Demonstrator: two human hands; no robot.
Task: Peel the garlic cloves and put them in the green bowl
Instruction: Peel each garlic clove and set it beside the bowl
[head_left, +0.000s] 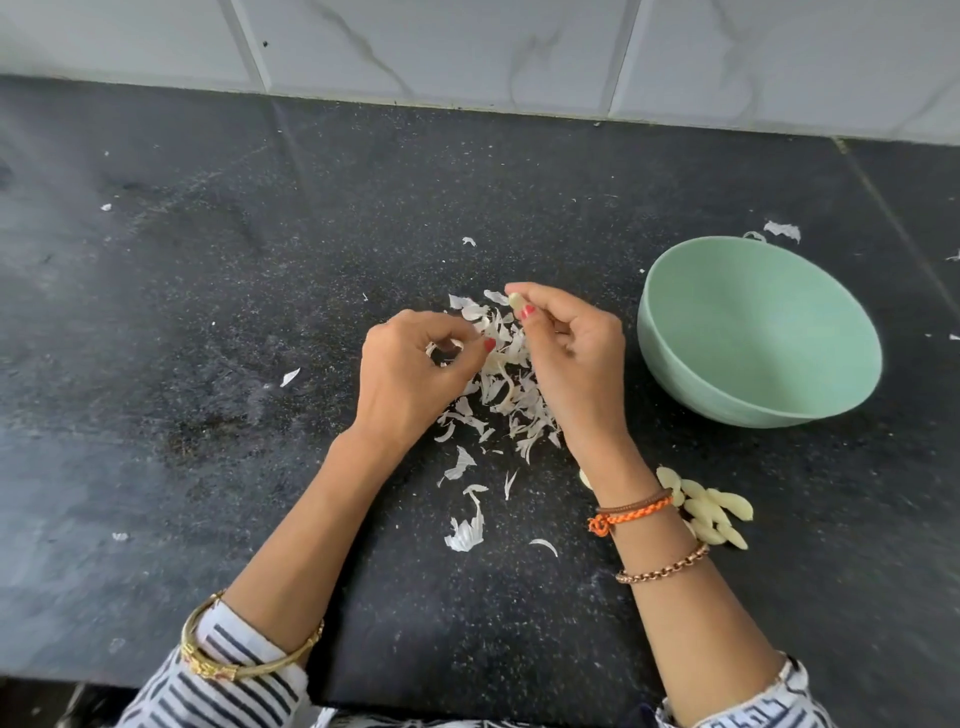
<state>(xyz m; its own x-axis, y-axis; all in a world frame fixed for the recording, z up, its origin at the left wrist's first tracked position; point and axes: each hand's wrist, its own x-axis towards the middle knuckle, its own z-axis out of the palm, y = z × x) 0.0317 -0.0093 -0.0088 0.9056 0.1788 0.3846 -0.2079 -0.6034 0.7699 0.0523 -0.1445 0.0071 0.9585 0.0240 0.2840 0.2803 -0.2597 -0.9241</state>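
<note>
My right hand pinches a small pale garlic clove between thumb and fingertips, above a heap of white garlic skins on the black counter. My left hand is just to its left, fingers curled around a scrap of white skin. The green bowl stands to the right of my right hand; I see nothing inside it. Several peeled yellowish cloves lie in a pile on the counter beside my right wrist, partly hidden by it.
The black speckled counter runs back to a white tiled wall. Loose skin flakes lie scattered around, one larger piece near the front and another behind the bowl. The counter's front edge is near my sleeves.
</note>
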